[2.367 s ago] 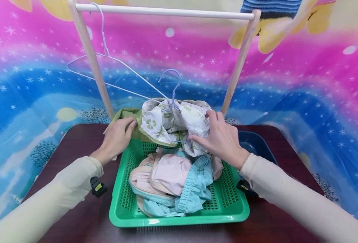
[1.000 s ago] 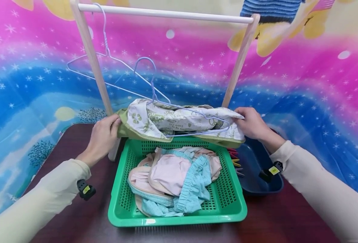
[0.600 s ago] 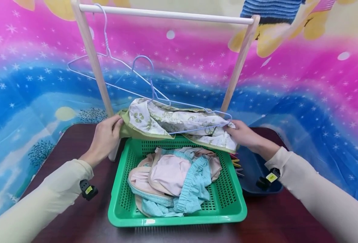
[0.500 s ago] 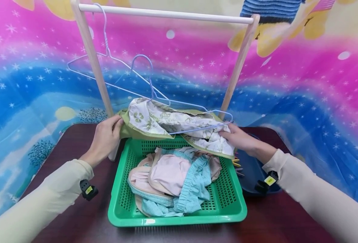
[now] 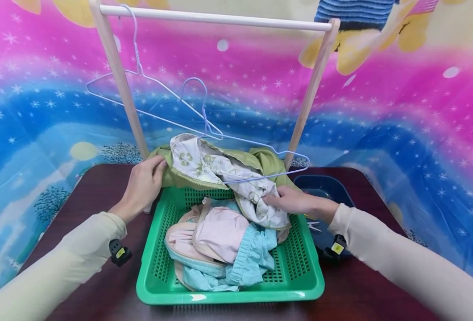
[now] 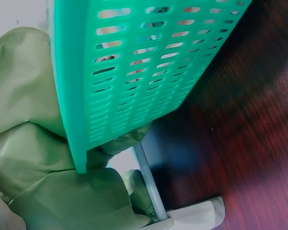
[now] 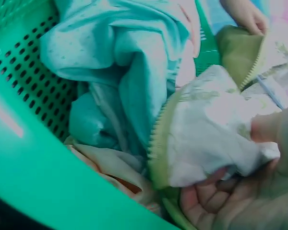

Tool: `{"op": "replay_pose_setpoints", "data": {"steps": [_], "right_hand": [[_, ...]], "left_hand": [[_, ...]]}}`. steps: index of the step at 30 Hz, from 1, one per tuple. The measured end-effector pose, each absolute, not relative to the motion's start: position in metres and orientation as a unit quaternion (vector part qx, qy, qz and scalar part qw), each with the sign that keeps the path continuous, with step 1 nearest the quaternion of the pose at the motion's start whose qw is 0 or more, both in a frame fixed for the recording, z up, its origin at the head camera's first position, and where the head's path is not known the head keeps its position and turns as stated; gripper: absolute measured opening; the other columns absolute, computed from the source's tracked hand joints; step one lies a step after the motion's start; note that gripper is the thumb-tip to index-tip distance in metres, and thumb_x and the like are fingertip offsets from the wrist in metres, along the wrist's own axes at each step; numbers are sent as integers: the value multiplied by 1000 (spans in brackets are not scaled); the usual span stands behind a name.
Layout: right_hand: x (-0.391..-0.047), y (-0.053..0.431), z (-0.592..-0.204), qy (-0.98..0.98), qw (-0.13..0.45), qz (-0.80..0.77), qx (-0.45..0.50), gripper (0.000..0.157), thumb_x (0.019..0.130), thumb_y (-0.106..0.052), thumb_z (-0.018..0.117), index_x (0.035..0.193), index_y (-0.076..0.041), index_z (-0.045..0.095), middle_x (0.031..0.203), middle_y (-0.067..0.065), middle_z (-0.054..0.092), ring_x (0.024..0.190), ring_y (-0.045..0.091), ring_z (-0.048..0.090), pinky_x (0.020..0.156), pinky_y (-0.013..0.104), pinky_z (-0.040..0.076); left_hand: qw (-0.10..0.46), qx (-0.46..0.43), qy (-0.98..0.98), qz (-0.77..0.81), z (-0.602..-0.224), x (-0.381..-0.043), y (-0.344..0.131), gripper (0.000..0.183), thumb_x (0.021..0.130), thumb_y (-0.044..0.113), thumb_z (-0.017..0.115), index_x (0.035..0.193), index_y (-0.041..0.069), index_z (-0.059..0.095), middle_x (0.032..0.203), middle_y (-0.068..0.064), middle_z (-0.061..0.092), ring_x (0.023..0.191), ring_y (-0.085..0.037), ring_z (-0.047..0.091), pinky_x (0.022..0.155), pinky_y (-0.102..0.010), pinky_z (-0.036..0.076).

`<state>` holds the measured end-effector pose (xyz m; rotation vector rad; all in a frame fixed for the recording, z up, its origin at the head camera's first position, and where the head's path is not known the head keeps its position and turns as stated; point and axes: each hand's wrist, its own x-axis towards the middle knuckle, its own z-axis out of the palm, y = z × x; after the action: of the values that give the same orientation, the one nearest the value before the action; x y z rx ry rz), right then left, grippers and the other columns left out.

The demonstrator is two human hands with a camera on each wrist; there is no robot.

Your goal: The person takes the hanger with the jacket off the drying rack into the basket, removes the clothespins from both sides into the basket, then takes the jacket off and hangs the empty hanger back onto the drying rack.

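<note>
A green zip jacket (image 5: 198, 180) with a white printed lining is bunched over the back of the green basket (image 5: 228, 298). My left hand (image 5: 142, 185) pinches its green cloth at the left side. My right hand (image 5: 292, 200) holds the right front panel, thumb on the lining (image 7: 206, 129) and fingers beneath, as the right wrist view shows. A lavender wire hanger (image 5: 205, 117) has its left shoulder inside the jacket; its right end sticks out uncovered above the right hand. In the left wrist view, green cloth (image 6: 62, 196) hangs beside the basket wall.
Pink and turquoise clothes (image 5: 222, 236) lie in the basket. Behind stands a rack with a white bar (image 5: 216, 18) and wooden legs; another hanger (image 5: 137, 58) hangs at its left. A dark blue tray (image 5: 321, 183) with clothespins (image 5: 313, 226) sits right, on the dark red table (image 5: 100, 191).
The right hand has moved left and down, drawing the jacket's right panel toward the basket. The hanger's right end, earlier over the lining, now sticks out. The left hand keeps its place.
</note>
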<state>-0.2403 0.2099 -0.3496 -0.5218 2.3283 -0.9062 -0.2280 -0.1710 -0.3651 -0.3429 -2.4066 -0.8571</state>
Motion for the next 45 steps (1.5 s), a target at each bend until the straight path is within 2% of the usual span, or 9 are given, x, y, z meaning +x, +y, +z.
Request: {"op": "replay_pose_setpoints", "data": {"steps": [2, 4, 7, 10, 15, 22, 27, 45], "right_hand": [[-242, 205, -354, 873, 300, -317, -216, 42, 109, -27, 45, 69, -15, 47, 54, -8, 30, 47, 8, 24, 55, 27, 33], [-244, 200, -359, 874, 310, -300, -225, 40, 109, -25, 45, 70, -15, 48, 55, -8, 31, 48, 8, 25, 55, 26, 33], [-248, 194, -363, 874, 328, -273, -231, 26, 108, -22, 46, 88, -12, 57, 59, -6, 34, 51, 9, 29, 58, 26, 34], [-250, 188, -365, 876, 349, -240, -231, 20, 109, -24, 46, 101, -11, 59, 61, -6, 35, 51, 9, 30, 59, 27, 35], [-251, 176, -367, 869, 375, -195, -255, 24, 109, -24, 44, 88, -15, 53, 62, -7, 36, 52, 8, 33, 59, 25, 36], [-251, 163, -372, 868, 382, -130, -289, 51, 108, -23, 45, 58, -21, 39, 50, -9, 31, 41, 5, 27, 52, 21, 34], [-252, 157, -374, 864, 373, -101, -323, 52, 108, -19, 44, 57, -21, 37, 50, -10, 30, 42, 4, 27, 53, 19, 34], [-256, 156, -377, 869, 393, -79, -290, 50, 108, -24, 45, 59, -20, 39, 52, -9, 31, 44, 5, 27, 53, 22, 35]], "left_hand": [[276, -129, -899, -315, -365, -228, -170, 22, 106, 10, 50, 89, 3, 63, 66, -10, 49, 58, -22, 40, 61, -36, 35], [270, -131, -902, -311, -365, -228, -169, 23, 106, 10, 50, 88, 4, 63, 66, -10, 47, 59, -22, 40, 61, -36, 35], [260, -136, -907, -303, -365, -228, -168, 24, 106, 11, 50, 88, 5, 62, 65, -9, 47, 59, -21, 41, 62, -36, 35], [251, -137, -911, -298, -365, -228, -167, 24, 107, 13, 49, 88, 5, 62, 64, -8, 46, 58, -20, 40, 61, -36, 35], [239, -136, -917, -289, -364, -228, -166, 24, 107, 13, 48, 93, 4, 66, 64, -8, 48, 57, -20, 40, 62, -36, 35], [216, -149, -921, -289, -363, -228, -165, 26, 107, 13, 47, 97, 3, 68, 65, -8, 52, 54, -17, 41, 59, -34, 36], [209, -153, -923, -285, -363, -229, -163, 25, 107, 13, 48, 94, 4, 68, 64, -7, 52, 53, -17, 41, 58, -34, 37], [194, -144, -928, -283, -364, -227, -156, 28, 108, 15, 46, 91, 6, 66, 62, -6, 49, 52, -17, 41, 57, -34, 37]]}}
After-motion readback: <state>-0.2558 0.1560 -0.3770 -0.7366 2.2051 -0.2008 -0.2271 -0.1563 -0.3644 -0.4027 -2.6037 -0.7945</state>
